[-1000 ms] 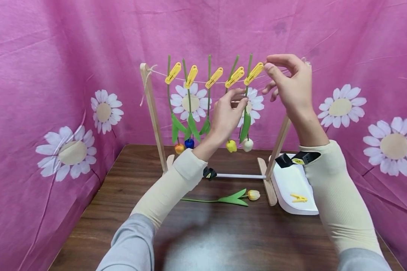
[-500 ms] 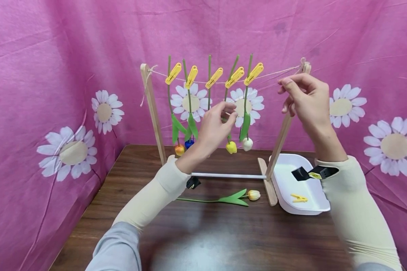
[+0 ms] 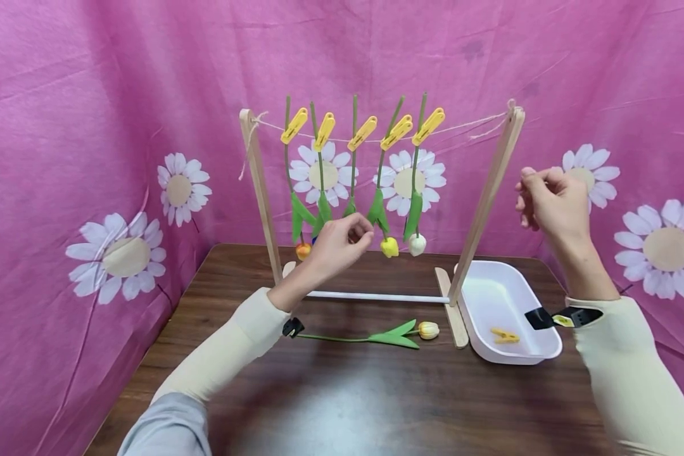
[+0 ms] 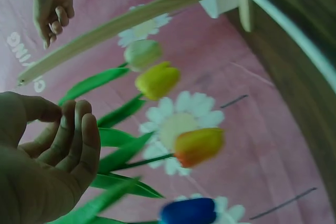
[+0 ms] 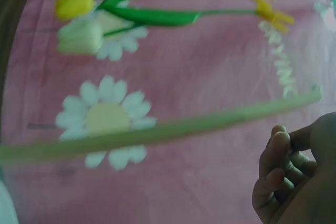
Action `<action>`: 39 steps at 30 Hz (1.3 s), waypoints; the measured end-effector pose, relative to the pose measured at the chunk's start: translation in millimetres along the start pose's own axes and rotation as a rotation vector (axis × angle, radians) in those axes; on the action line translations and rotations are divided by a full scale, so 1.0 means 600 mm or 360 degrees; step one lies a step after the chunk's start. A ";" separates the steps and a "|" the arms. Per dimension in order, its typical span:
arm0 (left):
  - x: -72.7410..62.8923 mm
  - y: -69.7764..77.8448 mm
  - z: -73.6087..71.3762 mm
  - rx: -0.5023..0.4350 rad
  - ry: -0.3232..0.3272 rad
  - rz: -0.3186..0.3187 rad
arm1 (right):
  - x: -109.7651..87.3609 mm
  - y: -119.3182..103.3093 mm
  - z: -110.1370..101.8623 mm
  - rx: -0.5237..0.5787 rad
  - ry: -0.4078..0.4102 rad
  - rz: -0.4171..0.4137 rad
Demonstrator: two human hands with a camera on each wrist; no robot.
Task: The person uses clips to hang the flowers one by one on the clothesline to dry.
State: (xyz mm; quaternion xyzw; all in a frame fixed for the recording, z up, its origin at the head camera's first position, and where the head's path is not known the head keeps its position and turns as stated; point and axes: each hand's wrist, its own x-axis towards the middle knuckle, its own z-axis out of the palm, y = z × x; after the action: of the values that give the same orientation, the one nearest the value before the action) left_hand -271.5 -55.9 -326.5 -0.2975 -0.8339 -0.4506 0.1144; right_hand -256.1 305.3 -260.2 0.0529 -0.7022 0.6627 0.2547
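Observation:
Several artificial tulips hang upside down from a string (image 3: 468, 124), each stem pinned by a yellow clothespin (image 3: 430, 126). Their heads include a white tulip (image 3: 417, 245), a yellow tulip (image 3: 389, 247), an orange tulip (image 4: 198, 146) and a blue tulip (image 4: 188, 211). My left hand (image 3: 339, 246), loosely curled and holding nothing, is in front of the hanging flowers and hides some of them. Beyond the rack's right post, my right hand (image 3: 561, 206) hangs in the air with relaxed, bent fingers and nothing in them. Another tulip (image 3: 396, 335), pale yellow, lies on the table.
The wooden rack's right post (image 3: 487, 202) and left post (image 3: 259, 190) hold the string, with a white bar (image 3: 382, 296) low between them. A white plastic basin (image 3: 515, 358) stands right of the rack; a yellow clothespin (image 3: 505, 335) lies in it. Pink floral cloth surrounds the table (image 3: 376, 399).
Both hands have drawn away from the rightmost hanging tulip and its clothespin: the left down and leftward, the right down and rightward past the post. The hung tulips stay in place.

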 end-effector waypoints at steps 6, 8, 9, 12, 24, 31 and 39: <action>-0.027 -0.042 -0.002 0.0031 -0.0108 -0.0031 | -0.001 0.049 -0.053 -0.0521 -0.0155 0.0098; -0.037 -0.055 -0.001 0.0048 -0.0144 -0.0053 | -0.002 0.066 -0.071 -0.0775 -0.0266 0.0089; -0.042 -0.061 -0.001 0.0056 -0.0165 -0.0074 | -0.002 0.075 -0.078 -0.0868 -0.0327 0.0077; -0.058 -0.081 -0.001 0.0075 -0.0228 -0.0151 | -0.003 0.101 -0.097 -0.1135 -0.0513 0.0049; -0.127 -0.182 0.003 0.0119 -0.0430 -0.0305 | -0.027 0.184 -0.118 -0.1386 -0.1144 0.0184; -0.172 -0.218 0.006 0.0090 -0.0630 -0.0330 | -0.048 0.236 -0.119 -0.1420 -0.1378 0.0284; -0.211 -0.242 0.012 0.0230 -0.0924 -0.0201 | -0.077 0.270 -0.124 -0.1458 -0.1603 0.0392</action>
State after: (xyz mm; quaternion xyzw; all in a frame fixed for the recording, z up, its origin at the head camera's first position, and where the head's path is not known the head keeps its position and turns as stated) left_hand -257.2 -160.4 -488.1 -0.3525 -0.8785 -0.2924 -0.1361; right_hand -261.7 383.2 -426.8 0.1611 -0.9450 0.2180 -0.1828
